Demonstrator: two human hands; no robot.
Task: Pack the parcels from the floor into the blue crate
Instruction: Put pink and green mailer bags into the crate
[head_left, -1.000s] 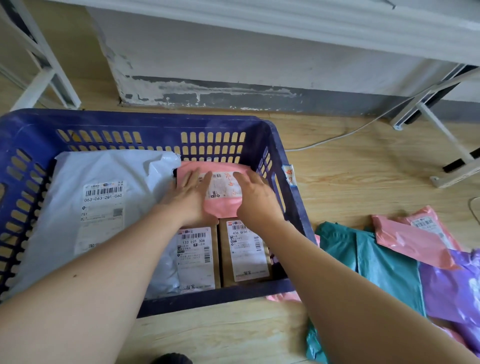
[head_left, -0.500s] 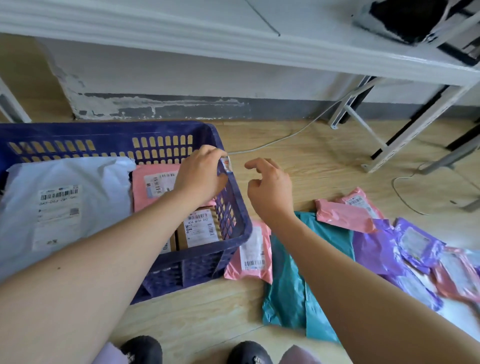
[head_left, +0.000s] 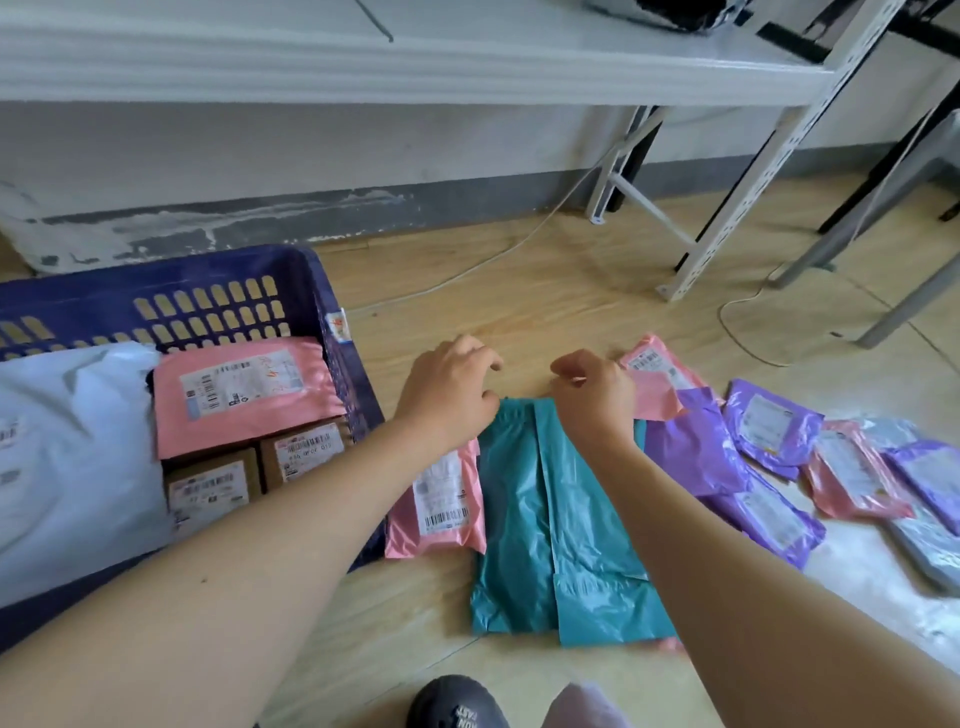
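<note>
The blue crate (head_left: 317, 291) stands on the floor at the left. Inside it lie a large white parcel (head_left: 67, 457), a pink parcel (head_left: 239, 389) and two brown boxes (head_left: 306, 449). To the crate's right, a teal parcel (head_left: 550, 525) lies on the floor with a small pink parcel (head_left: 441, 499) against its left edge. My left hand (head_left: 449, 387) and my right hand (head_left: 597, 392) hover over the teal parcel's far end, fingers curled and apart, holding nothing.
More pink parcels (head_left: 654, 374), purple parcels (head_left: 769, 421) and a grey one (head_left: 924, 545) spread across the floor at the right. White shelf legs (head_left: 737, 197) and a white cable (head_left: 748, 332) stand beyond them. A dark shoe (head_left: 457, 701) sits at the bottom.
Both hands left the pink parcel lying in the crate and moved right to the teal parcel on the floor. The view swung right with them.
</note>
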